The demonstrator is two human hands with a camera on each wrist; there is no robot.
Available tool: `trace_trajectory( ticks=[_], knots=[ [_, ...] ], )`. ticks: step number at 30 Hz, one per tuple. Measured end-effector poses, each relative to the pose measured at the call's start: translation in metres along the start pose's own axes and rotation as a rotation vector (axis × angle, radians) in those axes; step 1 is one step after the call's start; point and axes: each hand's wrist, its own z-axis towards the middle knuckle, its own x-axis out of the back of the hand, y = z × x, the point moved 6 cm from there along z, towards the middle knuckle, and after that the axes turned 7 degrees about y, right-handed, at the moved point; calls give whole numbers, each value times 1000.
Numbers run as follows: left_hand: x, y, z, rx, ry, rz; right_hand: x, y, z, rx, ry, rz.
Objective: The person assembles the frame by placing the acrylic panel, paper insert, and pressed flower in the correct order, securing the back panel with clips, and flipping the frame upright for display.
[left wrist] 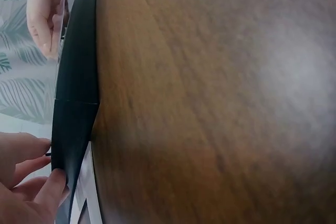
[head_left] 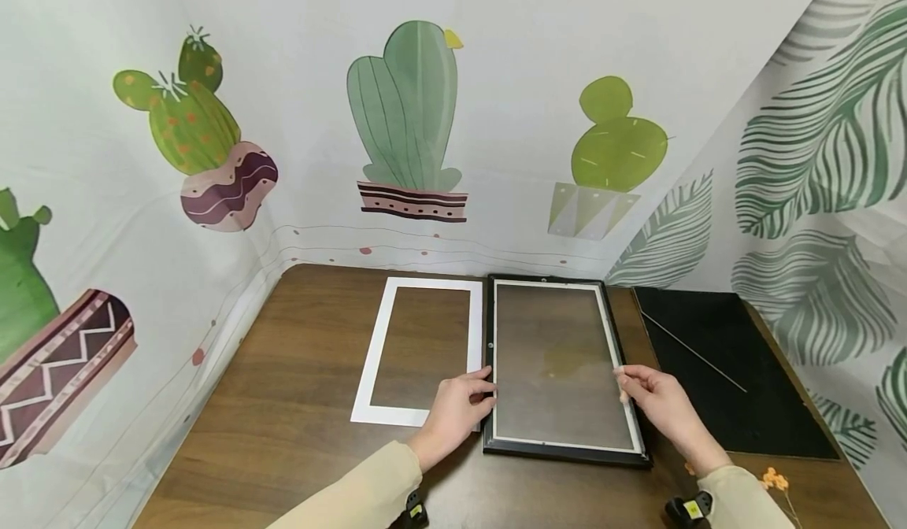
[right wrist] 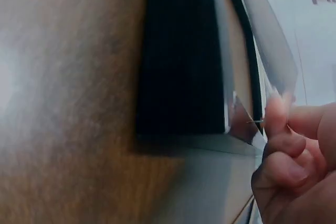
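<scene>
A black picture frame lies on the wooden table, with a clear sheet over its opening. My left hand grips the frame's left side, thumb against the outer face and fingers at the upper edge in the left wrist view. On the opposite side, my right hand pinches the clear sheet's right edge between thumb and fingers. The right wrist view shows that sheet raised above the frame's side. Small metal tabs stick out along the inner edge of the frame.
Left of the frame lies a white mat with a rectangular opening. To the right rests a black backing board with a thin rod across it. Orange flowers lie near the front right. Cactus-printed fabric hangs behind the table.
</scene>
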Motion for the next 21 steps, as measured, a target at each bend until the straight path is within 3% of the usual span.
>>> trace_trajectory(
  ticks=[4, 15, 21],
  knots=[
    [0, 1, 0, -9, -2, 24, 3, -8, -1, 108, 77, -175],
    [-2, 6, -1, -52, 7, 107, 2, -14, -3, 196, 135, -260],
    [-3, 6, -2, -50, -7, 134, -1, -12, -3, 195, 96, -299]
  ],
)
